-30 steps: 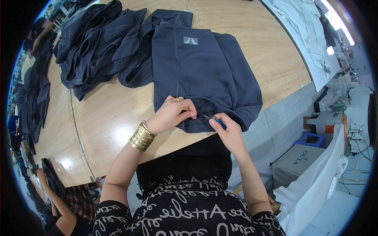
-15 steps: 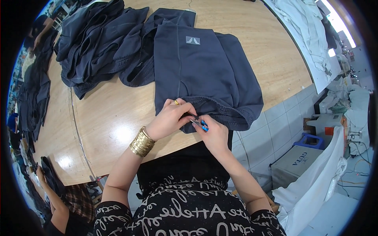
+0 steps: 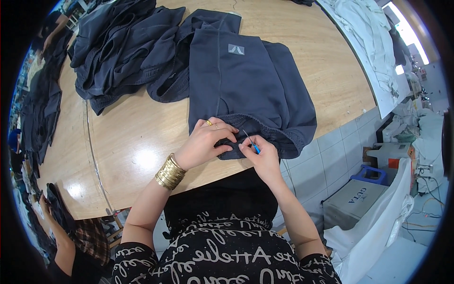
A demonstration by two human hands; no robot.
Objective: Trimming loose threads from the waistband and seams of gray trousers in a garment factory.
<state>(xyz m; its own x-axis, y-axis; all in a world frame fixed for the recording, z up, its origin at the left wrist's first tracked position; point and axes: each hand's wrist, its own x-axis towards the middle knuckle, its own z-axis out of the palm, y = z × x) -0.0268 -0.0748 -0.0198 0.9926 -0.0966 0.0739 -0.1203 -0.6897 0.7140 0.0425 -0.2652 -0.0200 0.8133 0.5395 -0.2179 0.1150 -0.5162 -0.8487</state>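
Since half a second ago, my right hand (image 3: 263, 154) has drawn a little closer to my left hand (image 3: 204, 142), and both now meet at the hem of the dark navy garment (image 3: 246, 90), on the near edge of the wooden table (image 3: 137, 142). My right fingers are closed narrow around a small thread snip with a blue handle (image 3: 252, 144), its thin point aimed into the ribbed hem. My left fingers are curled and press the fabric down, pinching a fold of the hem just beside the blade. To do this well, I judge that I should hold the fold tight and flat with the left hand, so that the loose thread stands away from the cloth, and cut only the thread, close to the seam, without catching the knit. The point is very near my left fingertips, so small and slow cuts seem safer. This garment lies flat with a small grey label (image 3: 236, 49) on its far part. Beyond it, at the far left of the table, is a pile of similar dark garments (image 3: 123, 42). Right of the table, on the floor, I see a closed grey box (image 3: 354, 203), a blue stool (image 3: 372, 173) behind it and a white bag (image 3: 378, 227); what they contain I cannot tell.
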